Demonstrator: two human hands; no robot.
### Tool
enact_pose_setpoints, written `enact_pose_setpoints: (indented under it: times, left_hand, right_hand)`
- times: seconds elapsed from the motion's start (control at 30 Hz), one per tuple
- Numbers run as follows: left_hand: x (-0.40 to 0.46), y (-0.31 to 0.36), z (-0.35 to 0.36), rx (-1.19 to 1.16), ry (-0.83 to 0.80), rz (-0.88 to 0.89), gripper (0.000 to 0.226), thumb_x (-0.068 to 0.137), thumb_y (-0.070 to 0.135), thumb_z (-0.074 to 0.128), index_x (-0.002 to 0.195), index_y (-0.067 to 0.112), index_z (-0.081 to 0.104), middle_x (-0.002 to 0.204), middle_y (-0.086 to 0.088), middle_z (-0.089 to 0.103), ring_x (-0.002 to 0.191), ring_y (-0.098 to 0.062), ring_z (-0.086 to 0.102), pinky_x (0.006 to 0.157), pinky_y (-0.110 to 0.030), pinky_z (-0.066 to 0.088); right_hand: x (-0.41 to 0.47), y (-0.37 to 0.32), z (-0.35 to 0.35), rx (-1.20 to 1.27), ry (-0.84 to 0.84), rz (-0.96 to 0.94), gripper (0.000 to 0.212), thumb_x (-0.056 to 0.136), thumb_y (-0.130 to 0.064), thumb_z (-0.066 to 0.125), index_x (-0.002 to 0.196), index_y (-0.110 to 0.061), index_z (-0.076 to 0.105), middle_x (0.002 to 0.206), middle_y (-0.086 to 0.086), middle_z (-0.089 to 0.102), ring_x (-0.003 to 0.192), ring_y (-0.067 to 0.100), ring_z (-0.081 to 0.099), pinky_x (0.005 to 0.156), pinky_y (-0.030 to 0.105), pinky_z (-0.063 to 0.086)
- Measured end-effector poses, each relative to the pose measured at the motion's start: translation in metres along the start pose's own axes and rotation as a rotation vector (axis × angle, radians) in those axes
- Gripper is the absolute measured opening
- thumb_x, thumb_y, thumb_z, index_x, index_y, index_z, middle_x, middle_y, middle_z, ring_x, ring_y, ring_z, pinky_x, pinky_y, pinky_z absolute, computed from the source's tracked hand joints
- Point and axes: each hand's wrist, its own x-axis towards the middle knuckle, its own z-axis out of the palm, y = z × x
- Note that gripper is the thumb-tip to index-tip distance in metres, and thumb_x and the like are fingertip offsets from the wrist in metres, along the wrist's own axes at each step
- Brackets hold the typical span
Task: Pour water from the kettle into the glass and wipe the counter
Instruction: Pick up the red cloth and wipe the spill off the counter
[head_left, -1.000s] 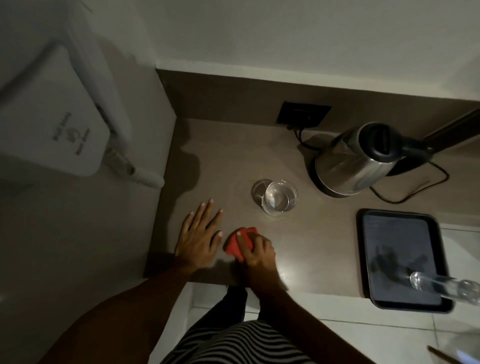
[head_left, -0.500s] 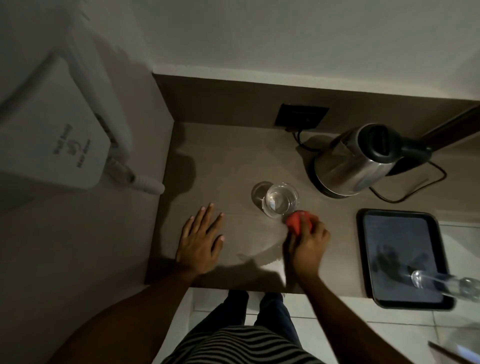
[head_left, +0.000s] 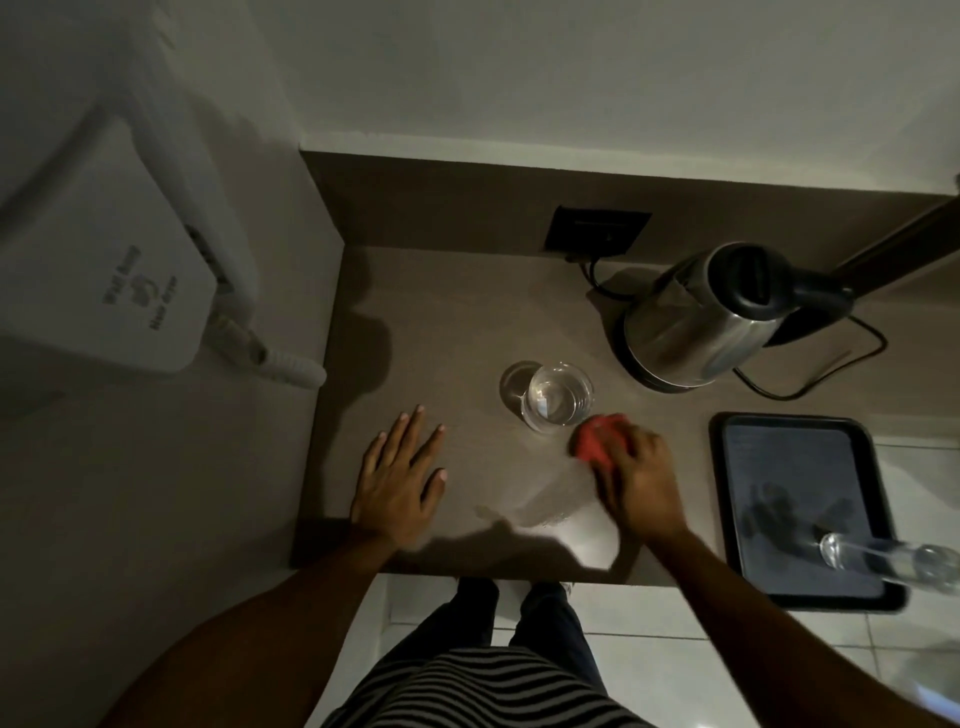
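So the person stands at a brown table (head_left: 415, 322) tucked into a corner, looking straight down at it in pretty dim light. The left hand (head_left: 397, 480) lies flat on the table with the fingers spread, palm down, holding nothing. The right hand (head_left: 636, 480) is curled over a bunched-up red cloth (head_left: 592, 439), pressing it onto the table just beside the glass (head_left: 557, 399), at its front right; can't tell if the cloth actually touches the glass. The glass stands upright near the middle of the table and has water in it. There's a shiny wet-looking streak on the table (head_left: 556, 504) in front of the cloth, toward the near edge. The steel kettle (head_left: 701, 322) with its black lid and handle sits on its base at the back right, well apart from both hands, and its black cord (head_left: 810, 384) loops along the table behind it to the dark wall socket (head_left: 597, 231). To the right of the right hand there's a black tray (head_left: 727, 514), with a clear bottle (head_left: 893, 564) lying across its near right corner. A white wall-mounted hair dryer (head_left: 104, 270) hangs on the left wall. At the bottom you can see a striped shirt (head_left: 467, 691) and dark trousers.
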Motion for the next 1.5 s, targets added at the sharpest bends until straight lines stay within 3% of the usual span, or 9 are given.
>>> enact_pose_setpoints:
  times: [0.2, 0.33, 0.57, 0.73, 0.93, 1.13, 1.23, 1.3, 1.5]
  left_hand:
    - [0.0, -0.001, 0.004, 0.026, 0.001, -0.002, 0.063, 0.1, 0.051, 0.03, 0.158, 0.03, 0.022, 0.171, -0.003, 0.017, 0.157, -0.022, 0.018, 0.122, -0.041, 0.012]
    - [0.001, 0.002, 0.005, 0.025, -0.013, -0.002, 0.064, 0.099, 0.052, 0.03, 0.158, 0.03, 0.019, 0.17, -0.004, 0.018, 0.157, -0.023, 0.019, 0.122, -0.043, 0.015]
    - [0.0, 0.0, 0.003, 0.013, -0.006, -0.005, 0.065, 0.096, 0.05, 0.034, 0.157, 0.03, 0.025, 0.169, -0.004, 0.024, 0.155, -0.024, 0.024, 0.12, -0.042, 0.016]
    - [0.001, -0.001, 0.002, 0.009, -0.024, -0.001, 0.064, 0.098, 0.052, 0.031, 0.157, 0.03, 0.024, 0.17, -0.004, 0.021, 0.156, -0.024, 0.022, 0.121, -0.041, 0.012]
    - [0.001, -0.001, 0.002, 0.018, -0.017, -0.003, 0.063, 0.099, 0.053, 0.028, 0.157, 0.03, 0.024, 0.17, -0.004, 0.02, 0.156, -0.024, 0.021, 0.122, -0.045, 0.021]
    - [0.001, 0.001, 0.0, 0.02, -0.007, 0.001, 0.06, 0.1, 0.05, 0.028, 0.156, 0.029, 0.028, 0.169, -0.006, 0.023, 0.155, -0.025, 0.025, 0.121, -0.044, 0.017]
    - [0.001, 0.002, -0.002, -0.002, -0.002, 0.0, 0.058, 0.101, 0.044, 0.026, 0.156, 0.028, 0.029, 0.169, -0.005, 0.023, 0.156, -0.025, 0.024, 0.12, -0.043, 0.016]
    - [0.0, 0.003, -0.002, -0.013, -0.005, -0.008, 0.057, 0.102, 0.043, 0.024, 0.157, 0.029, 0.027, 0.17, -0.003, 0.02, 0.156, -0.023, 0.02, 0.121, -0.041, 0.011]
    - [0.0, 0.002, -0.002, 0.005, 0.006, -0.017, 0.056, 0.102, 0.045, 0.025, 0.156, 0.03, 0.028, 0.169, -0.003, 0.022, 0.156, -0.023, 0.022, 0.12, -0.04, 0.011]
  right_hand:
    - [0.008, -0.02, 0.002, 0.11, 0.079, 0.26, 0.065, 0.076, -0.011, 0.074, 0.138, -0.014, 0.053, 0.143, 0.017, 0.05, 0.122, 0.043, 0.043, 0.096, 0.053, 0.037]
    - [-0.017, -0.053, 0.015, 0.187, 0.025, 0.097, 0.065, 0.072, -0.013, 0.07, 0.135, -0.019, 0.056, 0.141, 0.009, 0.054, 0.121, 0.035, 0.045, 0.093, 0.04, 0.033]
    - [-0.032, -0.091, 0.03, 0.228, -0.116, -0.181, 0.05, 0.078, -0.029, 0.065, 0.127, -0.019, 0.063, 0.136, 0.005, 0.061, 0.117, 0.032, 0.053, 0.088, 0.046, 0.046]
    - [-0.012, -0.038, 0.001, 0.091, -0.162, -0.422, 0.062, 0.064, -0.009, 0.074, 0.125, -0.02, 0.066, 0.132, 0.003, 0.063, 0.117, 0.029, 0.056, 0.093, 0.041, 0.044]
    - [0.026, 0.021, -0.026, -0.002, -0.055, -0.055, 0.064, 0.069, -0.011, 0.077, 0.13, -0.011, 0.059, 0.136, 0.02, 0.057, 0.108, 0.044, 0.054, 0.089, 0.05, 0.044]
    - [-0.027, -0.083, 0.031, 0.136, 0.176, 0.369, 0.047, 0.081, -0.019, 0.058, 0.125, -0.005, 0.061, 0.13, 0.032, 0.053, 0.098, 0.046, 0.052, 0.087, 0.046, 0.045]
    - [-0.073, -0.154, 0.06, 0.213, 0.078, 0.043, 0.041, 0.078, -0.013, 0.064, 0.119, -0.008, 0.064, 0.125, 0.024, 0.056, 0.101, 0.047, 0.056, 0.08, 0.057, 0.055]
    - [-0.086, -0.17, 0.065, 0.215, -0.002, -0.265, 0.042, 0.081, -0.024, 0.064, 0.122, -0.017, 0.065, 0.13, 0.01, 0.048, 0.111, 0.033, 0.048, 0.081, 0.048, 0.054]
    - [-0.047, -0.072, 0.016, 0.357, -0.227, -0.599, 0.024, 0.086, -0.017, 0.072, 0.109, -0.019, 0.074, 0.118, 0.002, 0.07, 0.11, 0.023, 0.064, 0.088, 0.039, 0.053]
